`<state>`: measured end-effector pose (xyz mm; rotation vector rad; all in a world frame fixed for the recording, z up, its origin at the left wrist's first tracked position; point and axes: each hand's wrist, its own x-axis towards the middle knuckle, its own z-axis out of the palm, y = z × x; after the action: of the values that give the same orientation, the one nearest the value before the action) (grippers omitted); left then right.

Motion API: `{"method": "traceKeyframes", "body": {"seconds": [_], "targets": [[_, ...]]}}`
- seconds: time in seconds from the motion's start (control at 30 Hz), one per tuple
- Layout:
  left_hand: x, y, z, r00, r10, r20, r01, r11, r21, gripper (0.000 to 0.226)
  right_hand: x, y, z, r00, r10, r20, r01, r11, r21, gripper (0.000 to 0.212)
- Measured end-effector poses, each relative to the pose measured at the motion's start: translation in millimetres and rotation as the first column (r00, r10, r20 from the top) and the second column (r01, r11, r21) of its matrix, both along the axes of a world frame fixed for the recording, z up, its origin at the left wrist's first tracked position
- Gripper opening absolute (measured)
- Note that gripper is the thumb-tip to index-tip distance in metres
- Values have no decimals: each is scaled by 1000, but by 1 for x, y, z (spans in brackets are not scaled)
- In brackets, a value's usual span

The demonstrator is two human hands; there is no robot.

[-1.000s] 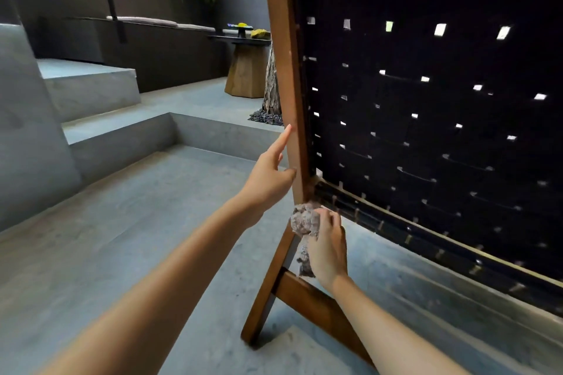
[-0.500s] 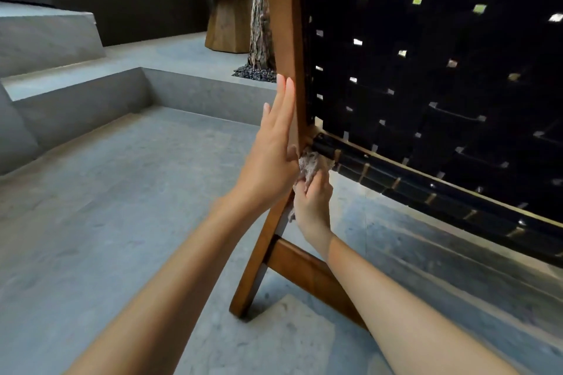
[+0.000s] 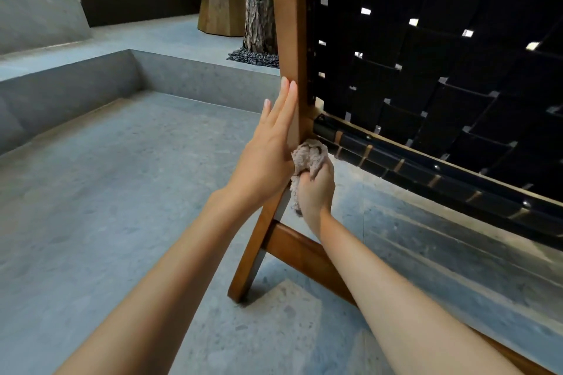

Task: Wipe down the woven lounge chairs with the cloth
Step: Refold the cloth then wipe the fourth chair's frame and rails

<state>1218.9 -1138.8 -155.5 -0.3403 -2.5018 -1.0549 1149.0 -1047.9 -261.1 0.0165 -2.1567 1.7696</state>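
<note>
The concrete floor [image 3: 115, 192] is filling most of the view, with steps [image 3: 70, 82] rising at the left. The lounge chair [image 3: 426, 85] is standing on the floor at the right, seen from behind, its black woven straps stretching across a brown wooden frame. The upright post [image 3: 292, 24] of that frame is leaning slightly and running down to the floor, where a lower crossbar [image 3: 304, 250] is joining it. Farther back, a tree trunk [image 3: 259, 0] is standing beside a wooden table base [image 3: 221, 3].

The left hand [image 3: 268, 152] is lying flat against the outer side of the post, fingers straight and pressed together, steadying it. The right hand [image 3: 315, 189] is curling closed around the cloth [image 3: 309, 155], gripping it in a bunch. The cloth, a crumpled beige rag, is pressing into the corner where the post is meeting the bottom rail [image 3: 426, 170] of the woven panel, just beside the left palm.
</note>
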Motion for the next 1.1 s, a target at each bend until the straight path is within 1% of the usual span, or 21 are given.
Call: {"method": "traceKeyframes", "body": {"seconds": [0.03, 0.07, 0.13, 0.2, 0.3, 0.33, 0.37, 0.43, 0.5, 0.6, 0.63, 0.67, 0.77, 0.8, 0.87, 0.93, 1.0, 1.07, 1.1], "targets": [[1, -3, -2, 1000, -19, 21, 19, 1000, -24, 94, -2, 1, 0, 997, 15, 76, -14, 1000, -15, 46], [3, -6, -4, 998, -42, 50, 44, 998, -43, 93, 0, 2, -3, 991, 29, 127, -30, 999, 12, 44], [5, -13, -6, 991, -76, 106, 83, 994, -64, 93, 11, 0, -12, 987, 45, 152, -54, 997, 58, 40], [7, -19, -8, 988, -72, 133, 82, 994, -70, 93, 24, -3, -20, 994, 59, 89, -69, 992, 103, 42], [5, -25, -11, 990, -59, 132, 67, 996, -58, 92, 29, -5, -16, 989, 109, -99, -95, 986, 134, 46], [4, -26, -11, 989, -59, 134, 66, 997, -44, 92, 26, -6, -11, 988, 108, -110, -94, 988, 122, 47], [3, -25, -12, 989, -55, 137, 60, 998, -29, 94, 22, -7, -7, 989, 117, -90, -113, 993, 46, 46], [2, -23, -12, 989, -38, 140, 41, 999, -17, 97, 16, -9, -2, 996, 84, -5, -84, 996, -12, 46], [3, -22, -12, 990, -33, 136, 39, 999, -37, 97, 16, -7, -12, 996, 35, 77, -41, 995, 86, 44], [8, -21, -16, 983, -76, 165, 91, 992, -85, 94, 27, -2, -31, 949, 29, 313, -74, 988, 133, 37], [10, -20, -19, 979, -83, 187, 104, 989, -105, 94, 33, 0, -37, 935, 39, 353, -99, 983, 155, 35], [11, -20, -22, 975, -83, 206, 110, 986, -123, 94, 36, 2, -42, 931, 48, 361, -117, 978, 173, 33], [12, -17, -34, 970, -63, 236, 99, 985, -144, 94, 41, 14, -34, 931, 109, 347, -177, 969, 171, 31], [12, -15, -39, 969, -56, 243, 91, 986, -137, 94, 44, 19, -30, 936, 148, 320, -225, 949, 220, 32], [12, -9, -47, 968, -34, 251, 66, 990, -122, 94, 51, 29, -18, 931, 224, 288, -321, 879, 353, 38], [13, 0, -53, 967, -16, 253, 41, 994, -96, 93, 57, 43, -4, 915, 306, 262, -394, 816, 423, 45], [15, 14, -56, 965, -41, 259, 57, 997, -55, 91, 63, 68, 10, 925, 327, 192, -379, 778, 501, 56], [18, 31, -59, 966, -75, 246, 82, 996, -19, 86, 71, 104, 22, 951, 291, 100, -292, 749, 595, 65], [19, 41, -61, 969, -78, 236, 85, 996, -17, 83, 77, 125, 24, 955, 286, 73, -264, 718, 644, 70]]}}
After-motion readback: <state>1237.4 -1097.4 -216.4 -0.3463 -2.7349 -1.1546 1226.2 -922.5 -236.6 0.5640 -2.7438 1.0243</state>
